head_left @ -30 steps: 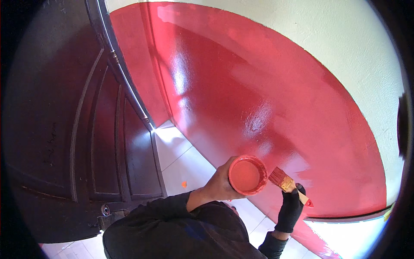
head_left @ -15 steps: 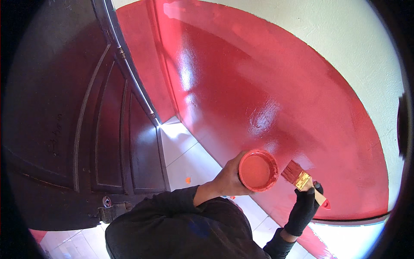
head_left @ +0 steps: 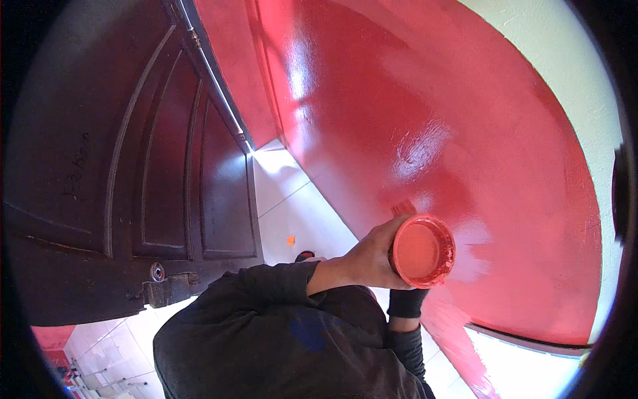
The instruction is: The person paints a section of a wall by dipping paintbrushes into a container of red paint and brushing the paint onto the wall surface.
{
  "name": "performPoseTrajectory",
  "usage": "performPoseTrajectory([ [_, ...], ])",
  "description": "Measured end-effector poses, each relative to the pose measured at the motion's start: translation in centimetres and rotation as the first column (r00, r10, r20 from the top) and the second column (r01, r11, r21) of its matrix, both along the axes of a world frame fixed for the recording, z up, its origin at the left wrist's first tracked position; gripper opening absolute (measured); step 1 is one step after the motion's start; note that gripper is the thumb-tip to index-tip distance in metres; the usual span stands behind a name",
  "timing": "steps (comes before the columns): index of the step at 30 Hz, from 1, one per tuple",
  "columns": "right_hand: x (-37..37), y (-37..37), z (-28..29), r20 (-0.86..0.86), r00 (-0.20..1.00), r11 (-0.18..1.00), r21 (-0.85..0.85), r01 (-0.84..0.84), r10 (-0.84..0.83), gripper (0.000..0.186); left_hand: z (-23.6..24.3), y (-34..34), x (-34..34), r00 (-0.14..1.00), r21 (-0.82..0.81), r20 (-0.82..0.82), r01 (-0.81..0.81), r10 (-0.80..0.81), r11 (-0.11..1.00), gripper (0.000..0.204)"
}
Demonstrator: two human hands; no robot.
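My left hand (head_left: 377,251) is closed around a round tub of red paint (head_left: 423,251), its open top facing up. Behind and below the tub, the black-gloved cuff of my right hand (head_left: 407,303) shows, while the tub hides its fingers. Red bristles of a paintbrush (head_left: 402,208) stick out just beyond my left hand, against the red wall (head_left: 372,133); the brush's handle is hidden. Glossy wet paint and a paler streaked patch lie on the wall to the right of the tub.
A dark panelled door (head_left: 166,166) with a lock (head_left: 157,271) stands at the left. White floor tiles (head_left: 286,199) bear an orange spot. Cream wall (head_left: 565,73) borders the red at the upper right. Several items lie at the lower left.
The brush and right hand have moved left and away, behind the tub, bristles now at the wall. My left hand and the tub have shifted slightly right. The view has tilted.
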State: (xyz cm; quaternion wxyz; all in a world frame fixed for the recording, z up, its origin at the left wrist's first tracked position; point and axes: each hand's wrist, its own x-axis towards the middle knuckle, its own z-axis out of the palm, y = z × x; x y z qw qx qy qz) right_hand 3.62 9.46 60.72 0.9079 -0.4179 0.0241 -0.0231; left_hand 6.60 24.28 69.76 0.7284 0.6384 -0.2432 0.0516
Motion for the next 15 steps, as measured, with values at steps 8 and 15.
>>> performPoseTrajectory([
  [8,0.1,0.8,0.0,-0.046,0.996,0.995,0.06,-0.079,0.081,0.04,-0.9,-1.8,-1.0,0.999,0.005,-0.01,0.032,-0.032,0.999,0.086],
  [15,0.8,1.3,0.0,-0.095,0.993,0.989,0.139,-0.057,0.071,0.042,-1.3,-1.2,-0.3,0.999,-0.004,-0.036,0.013,-0.014,1.0,0.086],
])
